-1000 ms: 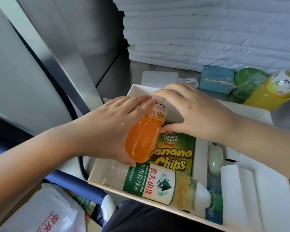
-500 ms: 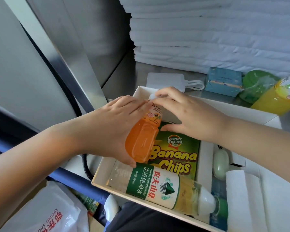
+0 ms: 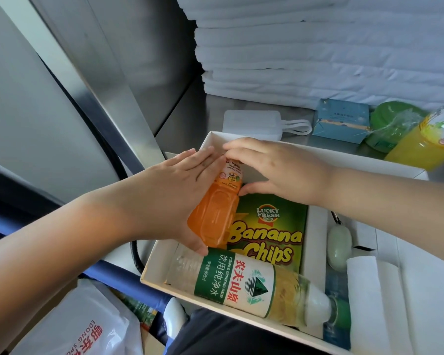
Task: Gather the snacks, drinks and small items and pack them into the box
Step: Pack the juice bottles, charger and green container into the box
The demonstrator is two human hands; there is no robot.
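An orange juice bottle (image 3: 213, 216) tilts over the left side of the white box (image 3: 318, 156), cap end toward the far wall. My left hand (image 3: 174, 198) holds its side, thumb under the base and fingers lying over the neck. My right hand (image 3: 285, 170) curls round the cap end from the right. Inside the box lie a green Banana Chips pack (image 3: 272, 234), a water bottle (image 3: 241, 285) along the near wall, a pale green oval item (image 3: 340, 248) and a folded white cloth (image 3: 369, 290).
Behind the box on the metal counter sit a white power bank with cable (image 3: 251, 124), a small blue box (image 3: 341, 121), a green wrapped item (image 3: 392, 126) and a yellow drink bottle (image 3: 426, 143). Stacked white towels (image 3: 318, 47) fill the back. A white plastic bag (image 3: 87, 326) lies lower left.
Both hands kept hold of the orange bottle and eased it slightly toward the box's far left corner; my left fingers now lie flatter over its neck.
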